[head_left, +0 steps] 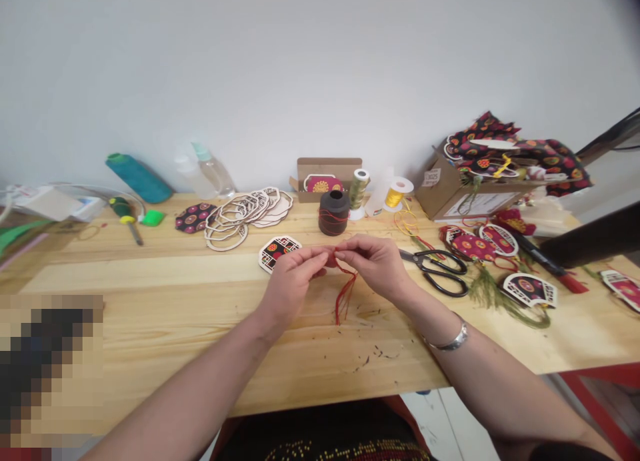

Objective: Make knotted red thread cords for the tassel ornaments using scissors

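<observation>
Red thread (343,294) hangs in several loose strands below my two hands, which meet above the middle of the table. My left hand (300,274) is closed, its fingertips pinched on the red thread. My right hand (373,264) pinches the same thread, thumb against finger, touching the left fingertips. Where the fingers meet, the thread's upper end is mostly hidden. Partly behind my left hand lies an ornament (279,251) with a pale cut-out frame and dark patterned cloth. Black-handled scissors (443,271) lie just right of my right hand.
Behind the hands stand a dark thread cone (333,214), a green spool (359,191) and a yellow spool (399,193). Pale frames (245,214) lie left. A cardboard box (460,191) of patterned cloth stands right, near ornaments (529,291) with green tassels. Dark scraps (370,359) lie nearer.
</observation>
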{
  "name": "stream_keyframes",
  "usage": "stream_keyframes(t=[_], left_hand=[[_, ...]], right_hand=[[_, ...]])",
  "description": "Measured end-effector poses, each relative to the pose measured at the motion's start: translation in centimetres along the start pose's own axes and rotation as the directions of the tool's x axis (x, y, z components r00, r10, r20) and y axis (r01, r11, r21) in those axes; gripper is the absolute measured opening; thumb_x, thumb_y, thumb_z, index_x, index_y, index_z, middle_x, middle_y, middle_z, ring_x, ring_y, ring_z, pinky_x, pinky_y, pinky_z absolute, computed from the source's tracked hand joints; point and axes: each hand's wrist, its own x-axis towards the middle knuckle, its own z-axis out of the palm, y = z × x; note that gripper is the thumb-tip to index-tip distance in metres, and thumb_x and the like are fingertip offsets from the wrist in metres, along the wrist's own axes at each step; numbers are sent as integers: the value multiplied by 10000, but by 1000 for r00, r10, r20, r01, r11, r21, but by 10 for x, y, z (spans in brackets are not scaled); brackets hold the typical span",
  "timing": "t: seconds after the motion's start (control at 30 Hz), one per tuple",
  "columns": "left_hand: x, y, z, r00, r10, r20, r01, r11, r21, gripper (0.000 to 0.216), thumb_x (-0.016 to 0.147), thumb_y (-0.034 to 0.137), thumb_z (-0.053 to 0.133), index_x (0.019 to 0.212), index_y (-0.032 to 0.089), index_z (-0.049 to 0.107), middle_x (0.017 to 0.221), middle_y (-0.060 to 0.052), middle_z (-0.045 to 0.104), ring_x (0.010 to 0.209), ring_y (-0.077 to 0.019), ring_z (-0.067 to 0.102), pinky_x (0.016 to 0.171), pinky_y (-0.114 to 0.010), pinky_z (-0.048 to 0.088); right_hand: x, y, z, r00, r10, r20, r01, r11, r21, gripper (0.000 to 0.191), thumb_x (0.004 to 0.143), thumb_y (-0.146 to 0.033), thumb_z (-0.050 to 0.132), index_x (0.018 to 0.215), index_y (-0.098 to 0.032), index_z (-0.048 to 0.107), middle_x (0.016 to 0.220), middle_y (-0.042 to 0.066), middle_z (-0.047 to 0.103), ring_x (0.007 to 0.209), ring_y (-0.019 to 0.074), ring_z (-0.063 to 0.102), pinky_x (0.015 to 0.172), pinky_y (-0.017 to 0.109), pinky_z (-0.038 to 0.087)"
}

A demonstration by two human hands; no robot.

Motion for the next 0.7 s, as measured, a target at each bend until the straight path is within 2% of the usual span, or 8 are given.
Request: stream_keyframes(t=[0.17, 0.33, 0.5, 0.7], left_hand=[[0, 0, 0, 998, -2, 61, 1, 1000, 9, 237, 658, 235, 794, 883, 167, 759, 792, -30, 750, 733, -136, 655, 699, -250, 463], [-2, 0, -1, 993, 24, 119, -28, 999, 32, 197, 719, 261, 756, 880, 148, 768, 716, -23, 722, 695, -125, 633, 733, -260, 477], [-3, -1, 0, 995, 2, 103, -2, 1000, -2, 174, 693, 267, 780, 813, 142, 769, 701, -19, 706, 656, -123, 640, 687, -255, 493], [-5, 1, 5, 994, -50, 95, 57, 996, -73, 199, 644, 276, 811, 777, 141, 752, 588, 14, 646, 493, -126, 617, 555, -286, 540]], right_hand=[[1, -3, -2, 999, 43, 28, -45, 995, 92, 59, 731, -242, 734, 702, -192, 744, 712, 27, 698, 637, 134, 606, 610, 284, 482], [1, -5, -2, 990, 137, 33, -141, 966, 218, 49, 690, -234, 764, 667, -200, 737, 663, -6, 681, 620, 107, 570, 644, 273, 466], [2, -8, -2, 970, 236, 64, -244, 920, 307, 87, 649, -258, 789, 651, -196, 728, 649, -20, 671, 585, 87, 521, 611, 253, 436], [3, -9, -2, 947, 315, 66, -319, 889, 328, 173, 612, -312, 804, 653, -177, 704, 623, -26, 641, 545, 72, 464, 550, 235, 387]])
